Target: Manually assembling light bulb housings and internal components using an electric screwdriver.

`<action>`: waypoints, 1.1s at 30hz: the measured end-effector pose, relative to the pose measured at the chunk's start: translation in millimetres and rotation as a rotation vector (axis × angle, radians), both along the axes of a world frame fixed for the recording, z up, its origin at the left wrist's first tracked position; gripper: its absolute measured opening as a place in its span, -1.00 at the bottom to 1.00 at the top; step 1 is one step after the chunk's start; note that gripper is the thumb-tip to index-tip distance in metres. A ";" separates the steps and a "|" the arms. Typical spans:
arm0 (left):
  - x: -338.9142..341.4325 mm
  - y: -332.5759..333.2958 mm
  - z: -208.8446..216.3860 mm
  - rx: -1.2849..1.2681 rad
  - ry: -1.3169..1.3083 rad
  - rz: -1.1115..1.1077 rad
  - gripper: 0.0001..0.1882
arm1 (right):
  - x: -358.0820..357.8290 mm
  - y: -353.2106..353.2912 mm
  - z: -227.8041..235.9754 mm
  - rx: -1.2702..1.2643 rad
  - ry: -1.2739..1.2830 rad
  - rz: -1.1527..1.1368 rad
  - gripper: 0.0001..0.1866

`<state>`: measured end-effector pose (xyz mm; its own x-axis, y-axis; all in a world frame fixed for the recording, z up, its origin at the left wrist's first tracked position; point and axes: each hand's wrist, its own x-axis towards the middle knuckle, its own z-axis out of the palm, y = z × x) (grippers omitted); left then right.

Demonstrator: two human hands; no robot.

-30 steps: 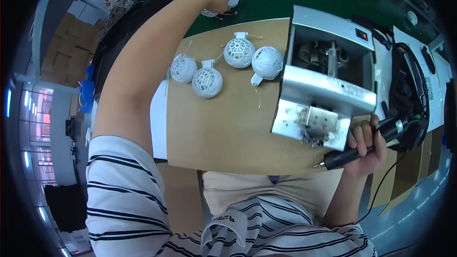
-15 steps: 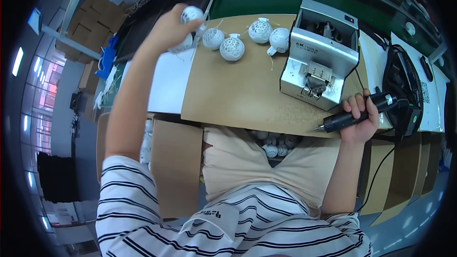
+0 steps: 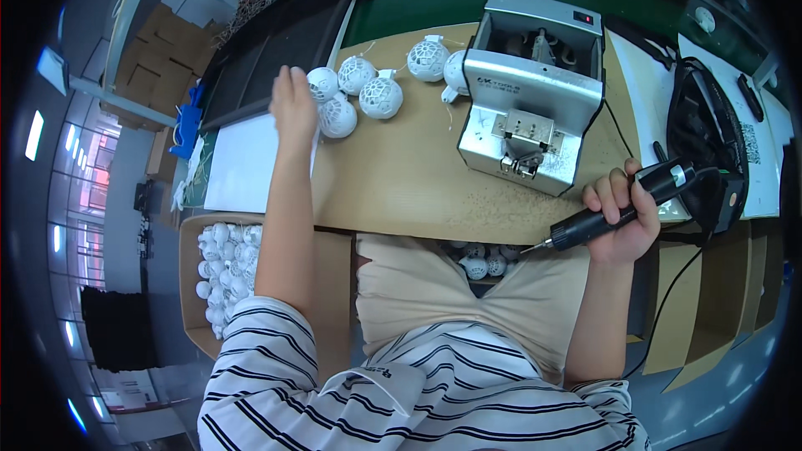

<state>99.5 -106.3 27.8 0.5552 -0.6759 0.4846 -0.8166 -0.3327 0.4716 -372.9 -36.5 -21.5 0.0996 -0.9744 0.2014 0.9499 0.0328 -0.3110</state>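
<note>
the left hand (image 3: 294, 108) is up at the far left of the brown table (image 3: 401, 184). it is flat and loose, fingers together, and it holds nothing that shows. it sits right next to a bunch of white balls with holes (image 3: 338, 115). one ball looks like it touches the hand, but it is hard to tell. two more of these white balls (image 3: 428, 58) lie a bit further right, near the grey metal machine (image 3: 530, 100).

the right hand (image 3: 620, 219) is wrapped tight around a black electric screwdriver (image 3: 614, 207). the thin tip points left and down, out past the near edge of the table, over the lap. a black cord (image 3: 668, 284) hangs down from that side.

a white sheet (image 3: 242, 167) lies on the table, under the left arm. a cardboard box of small white balls (image 3: 225, 267) sits low on the left. more white balls (image 3: 480, 263) show under the table, by the knees.
</note>
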 end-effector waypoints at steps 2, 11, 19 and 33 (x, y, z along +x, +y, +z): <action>12.6 -5.4 7.8 -0.068 -0.132 0.007 -0.44 | 3.3 3.5 -1.3 0.006 -0.015 0.018 -0.74; -86.0 -167.3 66.1 -0.091 -0.670 -0.625 -0.53 | 5.6 2.7 6.3 0.046 -0.012 -0.045 -0.68; -169.3 -406.8 18.9 0.500 -0.854 -0.679 -0.41 | 5.8 -4.6 3.5 0.012 0.016 -0.107 -0.70; -73.0 -137.7 116.1 0.054 0.743 -0.947 -0.48 | 5.4 2.3 1.2 0.011 -0.095 -0.066 -0.47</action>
